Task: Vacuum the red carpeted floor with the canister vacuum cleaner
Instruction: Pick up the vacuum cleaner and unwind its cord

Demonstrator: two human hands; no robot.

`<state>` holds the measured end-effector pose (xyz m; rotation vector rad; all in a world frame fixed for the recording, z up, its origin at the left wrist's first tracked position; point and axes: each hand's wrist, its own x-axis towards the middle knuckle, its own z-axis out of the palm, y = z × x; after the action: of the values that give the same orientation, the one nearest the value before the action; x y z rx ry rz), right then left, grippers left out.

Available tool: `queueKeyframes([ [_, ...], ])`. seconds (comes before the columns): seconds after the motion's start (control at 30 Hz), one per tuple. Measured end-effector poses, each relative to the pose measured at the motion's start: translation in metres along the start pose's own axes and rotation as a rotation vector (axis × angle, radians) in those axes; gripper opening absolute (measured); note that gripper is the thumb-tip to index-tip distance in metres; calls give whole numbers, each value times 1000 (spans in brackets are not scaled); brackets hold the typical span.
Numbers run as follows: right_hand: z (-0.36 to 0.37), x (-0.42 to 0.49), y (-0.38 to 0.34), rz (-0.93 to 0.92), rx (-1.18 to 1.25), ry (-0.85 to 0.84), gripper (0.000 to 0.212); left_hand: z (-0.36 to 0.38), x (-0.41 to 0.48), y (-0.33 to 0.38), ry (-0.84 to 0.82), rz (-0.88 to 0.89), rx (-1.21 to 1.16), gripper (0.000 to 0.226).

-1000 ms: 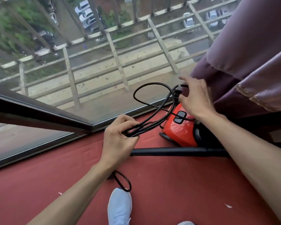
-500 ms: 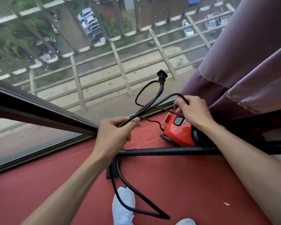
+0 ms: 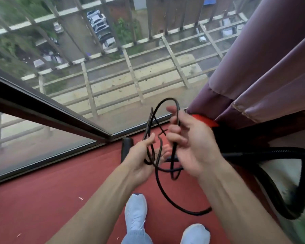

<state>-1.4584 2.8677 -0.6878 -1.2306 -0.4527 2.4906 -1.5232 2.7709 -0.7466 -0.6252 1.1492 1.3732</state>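
Observation:
The black power cord (image 3: pixel 158 187) hangs in loose loops between both hands above the red carpet (image 3: pixel 69 187). My left hand (image 3: pixel 144 157) pinches several strands, palm up. My right hand (image 3: pixel 190 138) is closed around another loop just to the right. Behind my right hand only a sliver of the red canister vacuum (image 3: pixel 203 120) shows, tucked under the curtain. Its black ribbed hose (image 3: pixel 275 187) curves down at the right. The black floor nozzle (image 3: pixel 126 148) lies by the window frame.
A floor-level glass window (image 3: pixel 60 138) with a dark frame runs along the carpet's far edge. A purple curtain (image 3: pixel 264 67) hangs at the right. My two pale blue shoes (image 3: pixel 136 215) stand on the carpet below. Small scraps of litter (image 3: pixel 80 198) lie on it.
My right hand left the vacuum's top and rose toward my left hand, taking hold of a cord loop. The view tilted so the vacuum body is mostly hidden. The plug is out of sight.

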Motion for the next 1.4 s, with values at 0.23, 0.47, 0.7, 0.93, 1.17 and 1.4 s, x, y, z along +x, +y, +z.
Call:
queueKeyframes([
  [0.23, -19, -12, 2, 175, 407, 235, 25, 20, -6, -8, -80, 21, -185, 37],
  [0.47, -33, -1, 37, 12, -244, 498, 20, 36, -2, -27, -165, 32, 274, 47],
  [0.7, -62, 3, 13, -115, -1197, 340, 12, 32, 2, -31, -136, -37, 408, 30],
  [0.93, -139, 19, -41, -367, -1856, 443, 25, 37, 34, -51, 84, -17, 120, 17],
  [1.17, -238, 57, -72, -57, -2577, 459, 54, 63, 69, -73, 48, -50, 124, 30],
  [1.4, -266, 67, -72, -165, -2671, 411, 38, 86, 109, -75, 126, 118, 936, 18],
])
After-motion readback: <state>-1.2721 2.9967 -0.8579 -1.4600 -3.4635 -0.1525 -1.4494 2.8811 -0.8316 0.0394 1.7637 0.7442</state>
